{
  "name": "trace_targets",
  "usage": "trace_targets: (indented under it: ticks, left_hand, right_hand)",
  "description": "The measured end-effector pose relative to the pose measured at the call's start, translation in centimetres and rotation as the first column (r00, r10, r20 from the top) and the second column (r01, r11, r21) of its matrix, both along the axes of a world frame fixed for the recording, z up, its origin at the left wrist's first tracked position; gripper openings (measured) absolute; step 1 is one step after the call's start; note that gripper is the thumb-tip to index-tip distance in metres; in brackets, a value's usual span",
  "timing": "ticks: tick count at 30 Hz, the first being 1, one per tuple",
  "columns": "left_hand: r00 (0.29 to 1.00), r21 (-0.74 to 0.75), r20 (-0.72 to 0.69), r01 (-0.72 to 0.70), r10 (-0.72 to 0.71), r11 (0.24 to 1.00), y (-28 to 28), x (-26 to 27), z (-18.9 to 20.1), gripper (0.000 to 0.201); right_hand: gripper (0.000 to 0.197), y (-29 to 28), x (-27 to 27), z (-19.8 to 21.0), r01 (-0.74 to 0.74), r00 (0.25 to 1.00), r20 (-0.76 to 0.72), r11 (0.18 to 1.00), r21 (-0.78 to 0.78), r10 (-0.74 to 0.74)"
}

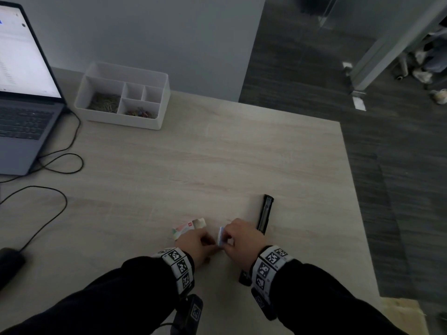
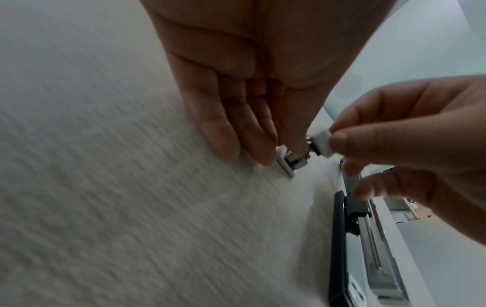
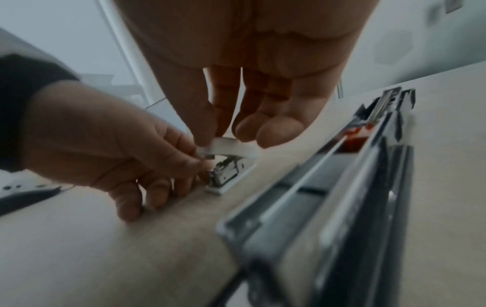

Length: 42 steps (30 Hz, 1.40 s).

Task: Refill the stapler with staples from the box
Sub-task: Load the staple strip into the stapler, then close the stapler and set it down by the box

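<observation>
A small white staple box (image 1: 220,236) lies between my hands near the table's front. Its tray (image 3: 223,188) rests on the wood with a block of metal staples (image 3: 227,171) showing inside. My right hand (image 1: 229,238) pinches the box's white flap (image 3: 228,148) and lifts it up. My left hand (image 1: 208,241) reaches in from the left, thumb and forefinger closed on the staples (image 2: 297,161). The black stapler (image 1: 264,213) lies folded out flat just right of my right hand, its metal channel (image 3: 342,187) facing up.
A pink and white box sleeve (image 1: 188,227) lies just beyond my left hand. A white organiser (image 1: 121,95) with clips stands at the back. A laptop (image 1: 24,93), cables (image 1: 60,160) and a dark mouse (image 1: 9,264) sit to the left. The table's edge (image 1: 350,189) runs down the right.
</observation>
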<state>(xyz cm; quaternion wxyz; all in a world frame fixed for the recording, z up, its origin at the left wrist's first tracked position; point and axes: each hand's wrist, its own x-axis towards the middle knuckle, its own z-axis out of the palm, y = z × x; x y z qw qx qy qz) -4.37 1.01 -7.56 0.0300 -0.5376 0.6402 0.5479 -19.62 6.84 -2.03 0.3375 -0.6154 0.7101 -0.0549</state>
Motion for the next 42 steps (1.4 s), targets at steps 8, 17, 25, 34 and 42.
trace_targets:
  ticks: [8, 17, 25, 34, 42]
  left_hand:
    - [0.981, 0.212, -0.08, -0.159, 0.179, 0.964, 0.5, 0.3, 1.6, 0.012]
    - [0.991, 0.134, 0.042, -0.135, 0.131, 0.982, 0.6, -0.7, 1.6, 0.022]
    - [0.995, 0.003, 0.103, -0.014, 0.014, 1.0, 0.3, -0.8, 1.8, 0.022]
    - [0.998, 0.003, 0.067, -0.017, 0.017, 1.0, 0.5, -0.2, 1.9, 0.024]
    - [0.983, -0.282, 0.034, 0.182, -0.179, 0.942, 0.5, -0.4, 4.2, 0.013]
  right_hand:
    - [0.012, 0.0, 1.2, 0.0, 0.026, 1.0, -0.013, 0.998, 0.065, -0.025]
    - [0.007, 0.6, -2.9, 2.1, 0.446, 0.89, 0.126, 0.895, -0.029, -0.439]
    - [0.028, 0.0, -8.2, -1.5, 0.841, 0.5, 0.128, 0.516, 0.161, -0.856]
    - [0.039, -1.0, -8.4, -1.5, 0.814, 0.494, 0.168, 0.522, 0.256, -0.853]
    - [0.032, 0.2, -8.5, -0.4, 0.828, 0.276, 0.394, 0.425, 0.366, -0.877]
